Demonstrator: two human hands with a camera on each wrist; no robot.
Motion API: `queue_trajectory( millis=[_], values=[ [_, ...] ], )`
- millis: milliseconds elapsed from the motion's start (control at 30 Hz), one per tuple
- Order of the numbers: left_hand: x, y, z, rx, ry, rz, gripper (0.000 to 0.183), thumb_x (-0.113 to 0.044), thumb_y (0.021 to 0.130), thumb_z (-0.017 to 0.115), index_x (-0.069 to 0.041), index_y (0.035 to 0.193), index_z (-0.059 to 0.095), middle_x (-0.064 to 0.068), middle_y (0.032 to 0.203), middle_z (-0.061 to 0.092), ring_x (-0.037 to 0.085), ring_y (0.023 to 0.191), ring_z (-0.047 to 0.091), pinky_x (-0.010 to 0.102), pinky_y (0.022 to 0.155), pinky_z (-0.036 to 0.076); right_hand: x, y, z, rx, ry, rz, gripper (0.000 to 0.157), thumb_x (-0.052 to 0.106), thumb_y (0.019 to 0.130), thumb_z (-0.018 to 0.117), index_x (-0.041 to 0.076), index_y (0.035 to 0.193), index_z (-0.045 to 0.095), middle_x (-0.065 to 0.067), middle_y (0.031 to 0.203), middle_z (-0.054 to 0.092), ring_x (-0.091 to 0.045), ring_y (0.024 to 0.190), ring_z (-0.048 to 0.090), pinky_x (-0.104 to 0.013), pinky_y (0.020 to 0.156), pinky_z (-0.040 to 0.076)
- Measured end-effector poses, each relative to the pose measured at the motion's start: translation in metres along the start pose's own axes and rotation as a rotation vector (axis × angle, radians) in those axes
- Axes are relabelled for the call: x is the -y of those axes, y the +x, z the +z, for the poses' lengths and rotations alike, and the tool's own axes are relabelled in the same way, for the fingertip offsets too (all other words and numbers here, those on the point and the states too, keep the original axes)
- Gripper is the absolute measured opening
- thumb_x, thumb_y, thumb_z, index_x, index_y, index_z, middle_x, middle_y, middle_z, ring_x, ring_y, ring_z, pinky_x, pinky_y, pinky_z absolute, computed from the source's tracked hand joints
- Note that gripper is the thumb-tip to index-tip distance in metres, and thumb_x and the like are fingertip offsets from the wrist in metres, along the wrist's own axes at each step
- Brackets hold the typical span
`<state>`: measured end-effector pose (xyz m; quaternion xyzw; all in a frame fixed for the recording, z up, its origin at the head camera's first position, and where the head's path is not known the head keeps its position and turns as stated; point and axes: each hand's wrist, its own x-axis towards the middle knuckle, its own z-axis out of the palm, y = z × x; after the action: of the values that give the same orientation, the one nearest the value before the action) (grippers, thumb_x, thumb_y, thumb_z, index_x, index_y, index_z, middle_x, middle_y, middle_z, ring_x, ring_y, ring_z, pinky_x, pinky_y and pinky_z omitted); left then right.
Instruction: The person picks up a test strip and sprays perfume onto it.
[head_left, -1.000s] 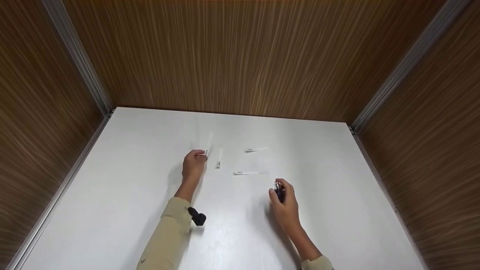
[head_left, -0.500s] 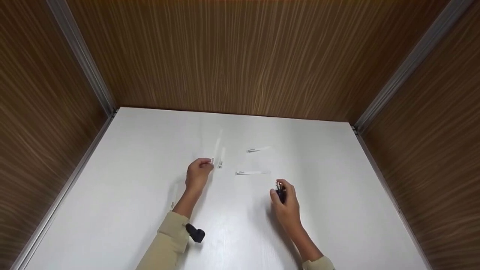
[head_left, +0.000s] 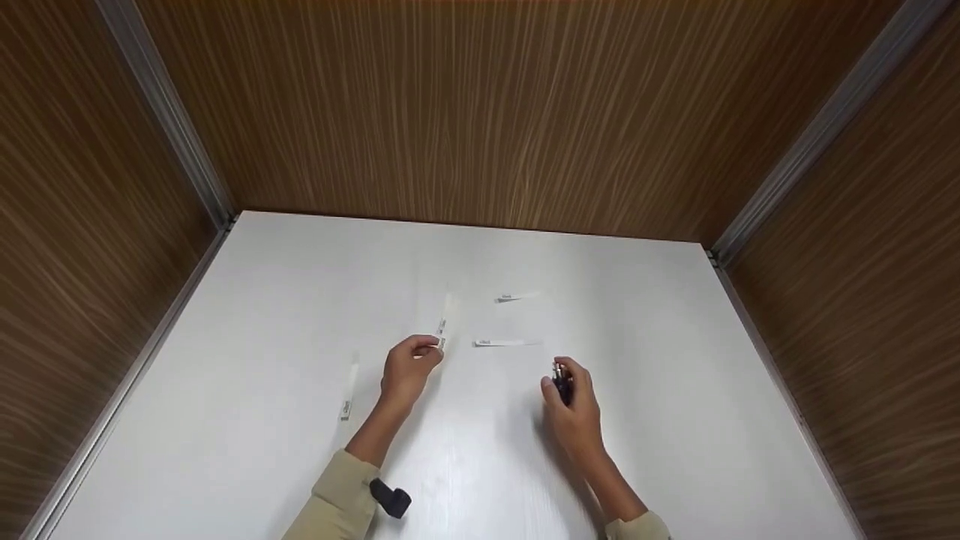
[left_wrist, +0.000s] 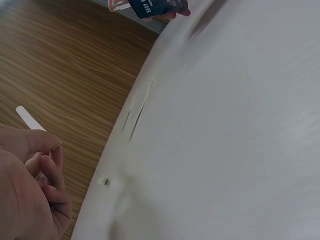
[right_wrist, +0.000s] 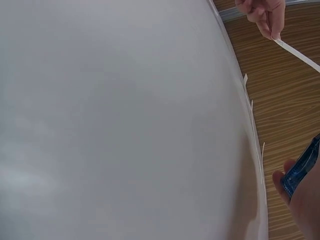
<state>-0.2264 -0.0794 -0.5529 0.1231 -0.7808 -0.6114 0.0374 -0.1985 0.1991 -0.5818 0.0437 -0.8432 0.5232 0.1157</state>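
My left hand (head_left: 409, 371) pinches one end of a narrow white paper test strip (right_wrist: 300, 56), which has small dark print near the fingers. The strip stands out past the fingertips in the left wrist view. In the head view it overlaps another printed paper strip (head_left: 443, 324) lying on the table, so where one ends is hard to tell. On the right, my right hand (head_left: 576, 424) grips a small dark blue perfume bottle (head_left: 562, 388) with a silvery top. Its label (left_wrist: 150, 6) shows white lettering, partly cut off; the palm and fingers hide much of the bottle.
Two paper strips, a nearer one (head_left: 506, 343) and a farther one (head_left: 517, 298), lie between the hands on the white table (head_left: 675, 420). Another strip (head_left: 347, 397) lies left of the left forearm. Wood-grain panels (head_left: 465, 112) enclose the table's back and sides.
My left hand has moved right and nearer with its strip, bringing it over the strip lying there. The strip beside the left forearm is now uncovered. My right hand stays put with the bottle.
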Motion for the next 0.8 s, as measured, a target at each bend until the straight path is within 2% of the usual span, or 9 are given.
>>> queue_trajectory(
  millis=[267,533,800],
  values=[
    [0.004,-0.018,0.006,0.031,0.005,-0.005,0.020,-0.022,0.088,0.069,-0.016,0.107,0.075,0.001,0.094,0.071,0.016,0.085,0.064,0.031,0.070,0.046,0.003,0.002,0.001,-0.008,-0.021,-0.015,0.044,0.031,0.100,0.063,0.017,0.140,0.052,-0.003,0.130,0.053,-0.018,0.115,0.052,-0.045,0.099,0.044],
    [0.012,-0.036,0.012,0.068,0.027,-0.034,0.019,-0.022,0.088,0.069,-0.015,0.105,0.075,0.001,0.093,0.070,0.015,0.080,0.062,0.030,0.066,0.045,0.009,0.004,0.001,0.006,-0.009,-0.011,0.045,0.029,0.100,0.063,0.018,0.142,0.052,-0.005,0.135,0.052,-0.019,0.119,0.051,-0.046,0.101,0.043],
    [0.022,-0.056,0.019,0.128,0.019,-0.033,0.020,-0.023,0.087,0.070,-0.014,0.104,0.075,0.000,0.089,0.068,0.013,0.075,0.060,0.029,0.064,0.045,0.012,0.005,0.006,0.011,-0.062,-0.029,0.043,0.032,0.099,0.063,0.023,0.140,0.053,-0.002,0.120,0.052,-0.017,0.102,0.051,-0.042,0.092,0.046]
  ],
)
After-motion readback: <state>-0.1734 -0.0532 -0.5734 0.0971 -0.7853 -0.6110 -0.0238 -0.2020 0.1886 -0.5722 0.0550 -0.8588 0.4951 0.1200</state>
